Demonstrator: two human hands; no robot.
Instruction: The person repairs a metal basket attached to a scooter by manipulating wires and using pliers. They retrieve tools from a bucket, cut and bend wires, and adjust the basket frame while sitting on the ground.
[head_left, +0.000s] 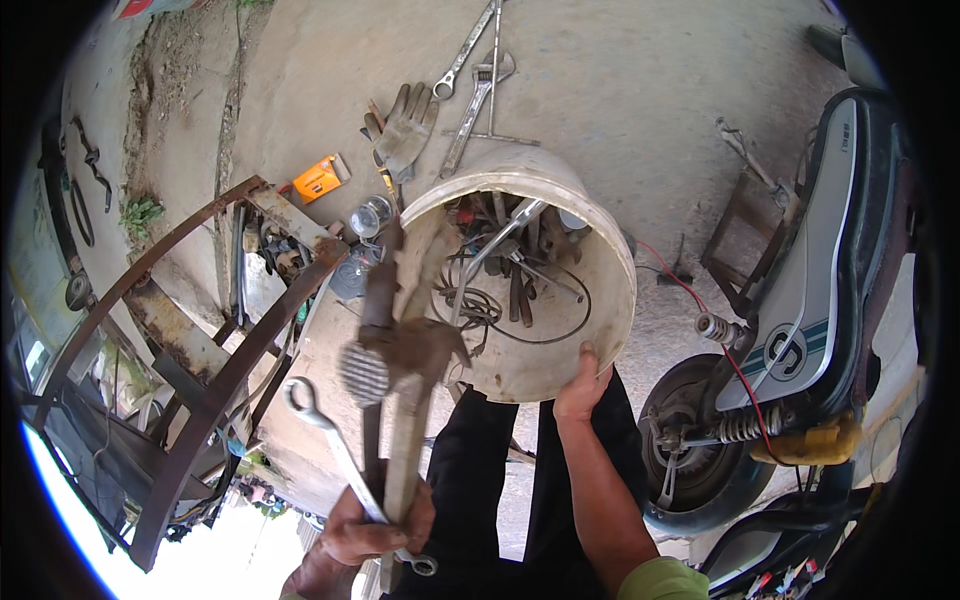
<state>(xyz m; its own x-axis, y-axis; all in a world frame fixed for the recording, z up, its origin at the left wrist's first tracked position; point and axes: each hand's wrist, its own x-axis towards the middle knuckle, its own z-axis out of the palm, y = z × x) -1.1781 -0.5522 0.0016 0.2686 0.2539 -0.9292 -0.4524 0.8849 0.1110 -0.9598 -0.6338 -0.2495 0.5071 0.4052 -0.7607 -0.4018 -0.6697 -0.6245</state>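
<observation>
My left hand (375, 529) grips several tools together in front of the bucket. Among them are a claw hammer (409, 360) with a waffled face, its pale handle upright, and a shiny double box-end wrench (337, 439). A dark, rusty tool (381, 292), its kind blurred, rises behind the hammer head. My right hand (583, 386) holds the near rim of a dirty white plastic bucket (616, 300), thumb over the edge. Tilted toward me, the bucket contains a coiled dark cable (474, 304), a bent steel bar (491, 244) and a jumble of hand tools.
Beyond the bucket, a work glove (409, 131), an adjustable wrench (469, 120) and a thin T-shaped bar (493, 82) lie on concrete near an orange box (319, 178). A rusty steel frame (247, 352) stands left; a scooter (802, 285) with a red cable (739, 367) stands right.
</observation>
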